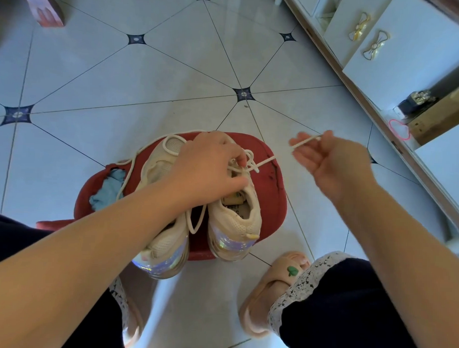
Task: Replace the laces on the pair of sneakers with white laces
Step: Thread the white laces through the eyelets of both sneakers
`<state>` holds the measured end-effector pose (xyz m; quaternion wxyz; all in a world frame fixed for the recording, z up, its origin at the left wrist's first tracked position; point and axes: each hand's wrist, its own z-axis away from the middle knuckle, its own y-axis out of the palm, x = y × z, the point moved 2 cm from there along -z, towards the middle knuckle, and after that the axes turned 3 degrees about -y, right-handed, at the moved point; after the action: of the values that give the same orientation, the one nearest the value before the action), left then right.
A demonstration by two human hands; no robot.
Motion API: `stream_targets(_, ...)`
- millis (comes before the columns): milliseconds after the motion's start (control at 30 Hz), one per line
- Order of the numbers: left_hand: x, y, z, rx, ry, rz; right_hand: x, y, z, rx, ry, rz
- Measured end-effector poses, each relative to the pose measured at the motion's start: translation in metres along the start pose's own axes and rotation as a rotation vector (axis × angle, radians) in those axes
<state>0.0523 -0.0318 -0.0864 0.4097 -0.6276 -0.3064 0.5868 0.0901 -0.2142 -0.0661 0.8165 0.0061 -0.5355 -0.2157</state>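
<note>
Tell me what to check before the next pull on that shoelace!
1. Right hand pinches the lace end: ok.
2. Left hand grips the held sneaker: ok.
3. Lace loops at the eyelets untangled: cannot tell, they bunch up and fingers cover part of them.
4. Held sneaker sits on the red stool: ok.
5. Other sneaker fully on the stool: not ok, its heel juts past the front edge.

Probably navy trousers [348, 308], lace hems [305, 278], peach slippers [260, 300]
</note>
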Motion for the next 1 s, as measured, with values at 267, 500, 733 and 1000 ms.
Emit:
stream_targets(267, 0.001, 0.001, 0.003, -0.049, 0.002, -0.014, 0.004, 0.002, 0.002, 0.260, -0.204, 0.868)
stream_targets(500, 0.004, 0.001, 0.003, -0.027, 0.011, -0.063, -0.026, 0.019, 0.014, 0.535, -0.529, 1.362)
stream_targets(733, 0.007, 0.002, 0.002, 0.016, 0.005, -0.106, 0.029, -0.006, 0.000, 0.086, -0.505, 0.972)
stream_targets(1000, 0.006, -0.001, 0.005, 0.046, -0.018, -0.082, 0.043, -0.005, 0.004, 0.021, -0.469, 0.810)
